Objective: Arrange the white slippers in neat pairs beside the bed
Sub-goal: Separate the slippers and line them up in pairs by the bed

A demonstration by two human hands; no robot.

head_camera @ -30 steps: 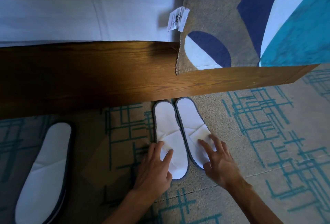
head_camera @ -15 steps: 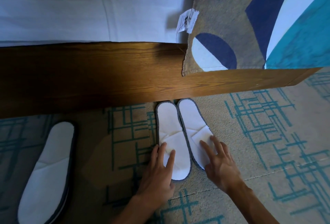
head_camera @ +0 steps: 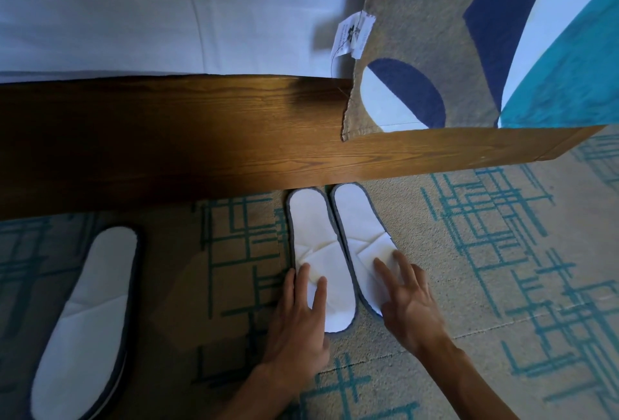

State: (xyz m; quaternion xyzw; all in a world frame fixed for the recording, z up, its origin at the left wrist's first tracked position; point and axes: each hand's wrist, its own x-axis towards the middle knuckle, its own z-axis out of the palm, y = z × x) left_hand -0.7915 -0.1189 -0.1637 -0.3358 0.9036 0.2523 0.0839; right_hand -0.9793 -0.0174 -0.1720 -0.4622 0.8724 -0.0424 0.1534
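Observation:
Two white slippers with grey edges lie side by side on the carpet, heels against the wooden bed frame [head_camera: 201, 138]. My left hand [head_camera: 298, 319] rests flat on the toe part of the left slipper [head_camera: 315, 232], fingers apart. My right hand [head_camera: 405, 302] presses flat on the toe part of the right slipper [head_camera: 360, 218], fingers spread. Neither hand grips anything. Another white slipper [head_camera: 87, 315] lies at the lower left in shadow, seemingly stacked on a second one whose dark edge shows beneath.
A white sheet [head_camera: 150, 10] covers the bed. A patterned throw [head_camera: 435, 17] in beige, navy, white and teal hangs over the frame at the right, with a paper tag [head_camera: 351, 32]. Beige carpet with teal lines [head_camera: 502, 252] spreads around.
The two slippers under my hands have straightened and now lie closer to parallel. My hands have shifted slightly on them. The view has drifted a little.

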